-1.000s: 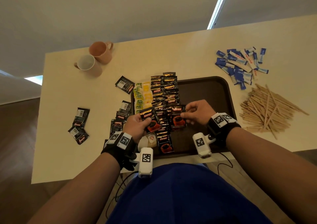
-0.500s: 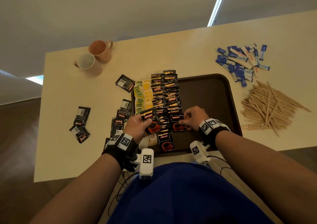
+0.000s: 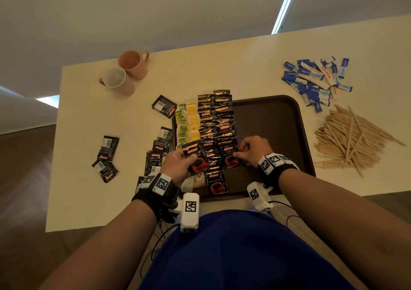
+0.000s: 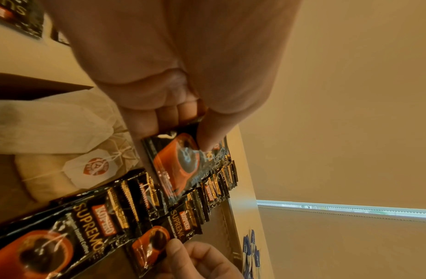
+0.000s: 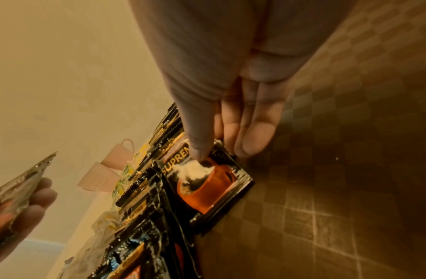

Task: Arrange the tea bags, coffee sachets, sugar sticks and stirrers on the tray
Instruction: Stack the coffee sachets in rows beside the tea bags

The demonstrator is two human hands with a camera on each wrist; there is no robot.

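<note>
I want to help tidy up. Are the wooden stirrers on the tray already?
No, the wooden stirrers lie in a heap on the table, to the right of the tray.

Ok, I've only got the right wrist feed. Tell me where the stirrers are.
Observer: The stirrers lie piled on the table, right of the tray, none on it.
Operator: Now the sugar sticks.
Observer: The sugar sticks are heaped on the table beyond the stirrers, also off the tray.
Operator: Report coffee sachets off the tray.
Observer: Loose coffee sachets lie scattered on the table left of the tray.
</note>
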